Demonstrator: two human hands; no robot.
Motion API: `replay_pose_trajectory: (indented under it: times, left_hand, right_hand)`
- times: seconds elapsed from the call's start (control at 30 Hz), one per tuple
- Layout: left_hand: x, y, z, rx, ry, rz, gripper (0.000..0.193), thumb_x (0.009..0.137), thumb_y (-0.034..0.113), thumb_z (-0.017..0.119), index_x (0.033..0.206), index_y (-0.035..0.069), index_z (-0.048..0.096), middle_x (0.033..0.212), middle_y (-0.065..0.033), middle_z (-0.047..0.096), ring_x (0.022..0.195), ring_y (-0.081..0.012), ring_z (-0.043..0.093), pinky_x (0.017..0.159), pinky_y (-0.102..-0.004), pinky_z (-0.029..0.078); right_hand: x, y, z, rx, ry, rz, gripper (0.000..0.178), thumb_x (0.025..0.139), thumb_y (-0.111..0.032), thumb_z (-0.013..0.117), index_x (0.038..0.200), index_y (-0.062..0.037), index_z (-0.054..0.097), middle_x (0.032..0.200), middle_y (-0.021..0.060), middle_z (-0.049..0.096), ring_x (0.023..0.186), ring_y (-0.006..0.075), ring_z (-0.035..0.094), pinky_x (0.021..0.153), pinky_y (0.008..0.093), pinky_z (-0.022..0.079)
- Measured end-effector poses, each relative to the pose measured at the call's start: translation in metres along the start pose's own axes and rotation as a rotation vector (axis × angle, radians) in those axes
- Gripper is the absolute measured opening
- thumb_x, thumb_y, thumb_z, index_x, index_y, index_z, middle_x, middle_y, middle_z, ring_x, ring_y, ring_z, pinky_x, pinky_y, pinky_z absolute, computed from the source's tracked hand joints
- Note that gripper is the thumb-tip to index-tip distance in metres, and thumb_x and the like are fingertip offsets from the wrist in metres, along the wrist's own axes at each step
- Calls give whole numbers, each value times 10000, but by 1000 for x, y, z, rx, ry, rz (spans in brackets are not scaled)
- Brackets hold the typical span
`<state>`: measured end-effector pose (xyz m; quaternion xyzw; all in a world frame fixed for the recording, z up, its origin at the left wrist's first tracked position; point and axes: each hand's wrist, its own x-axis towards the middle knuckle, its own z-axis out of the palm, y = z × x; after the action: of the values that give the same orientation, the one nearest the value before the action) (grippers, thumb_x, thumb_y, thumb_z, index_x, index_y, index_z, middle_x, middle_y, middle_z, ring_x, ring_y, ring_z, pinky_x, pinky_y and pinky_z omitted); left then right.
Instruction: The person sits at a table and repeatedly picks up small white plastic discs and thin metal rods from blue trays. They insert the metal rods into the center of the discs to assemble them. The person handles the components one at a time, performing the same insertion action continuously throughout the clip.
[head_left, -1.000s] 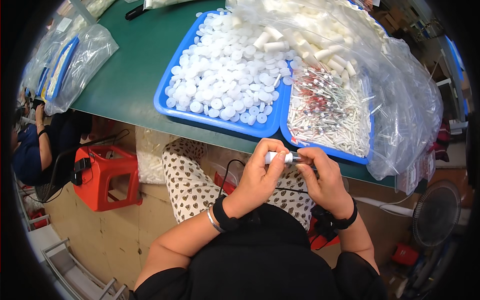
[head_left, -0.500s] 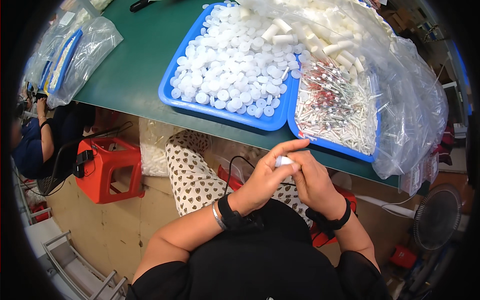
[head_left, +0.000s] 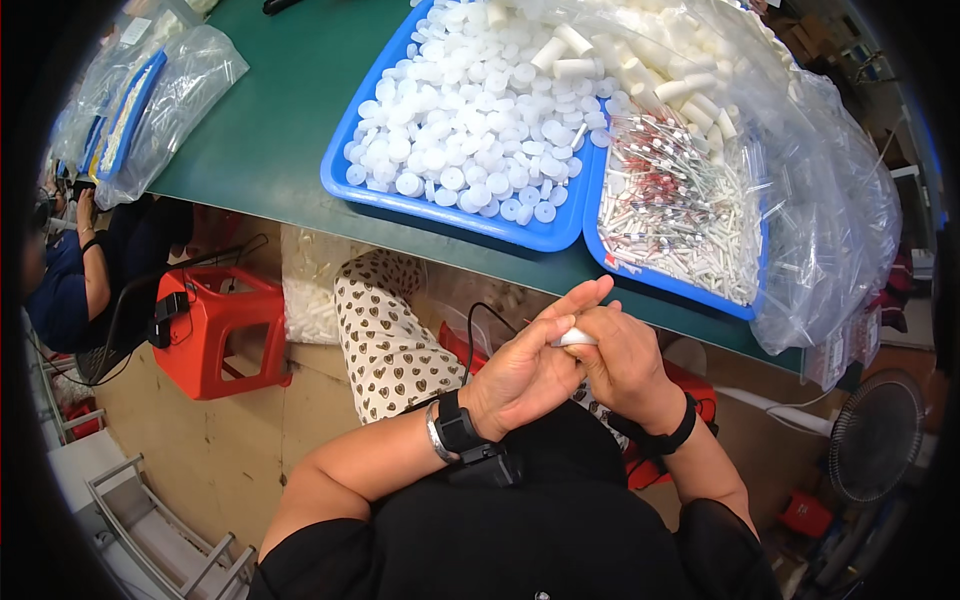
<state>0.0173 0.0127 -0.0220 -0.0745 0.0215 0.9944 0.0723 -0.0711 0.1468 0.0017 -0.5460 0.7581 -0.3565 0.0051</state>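
Workpiece (head_left: 575, 339), white, clamped in right hand (head_left: 628, 366); left hand (head_left: 528, 382) outstretched, thumb against it; hold straight, press evenly

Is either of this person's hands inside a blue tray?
No, the left hand and right hand meet at a small white piece, in front of the blue trays.

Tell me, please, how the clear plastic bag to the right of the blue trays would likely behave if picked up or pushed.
The clear plastic bag would probably be floppy, since its thin film is wrinkled. Its sheen suggests it may be slippery. If pushed, it might send the white cylinders by its edge rolling, as they are round-sided.
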Motion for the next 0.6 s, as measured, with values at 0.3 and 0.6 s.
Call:
replay_pose_trajectory:
  times: [0.3, 0.6]
  left_hand:
    - [6, 14, 9, 164, 23, 5, 508, 1076, 384, 336, 1487, 86, 358, 1538, -80, 372, 1413, -252, 361, 1169, -419, 310]
    - [-1, 0, -5, 325, 18, 115, 546, 1071, 462, 265, 1467, 95, 344, 1517, -94, 378, 1401, -254, 371, 1171, -426, 322]
  right_hand:
    - [11, -14, 8, 48, 85, 192, 222, 931, -102, 624, 1107, 12, 548, 959, 179, 653, 775, 370, 656, 648, 427, 532]
    - [2, -28, 31, 42, 112, 318, 184, 945, -83, 612, 1093, 0, 542, 886, 197, 653, 739, 330, 671, 614, 403, 512]
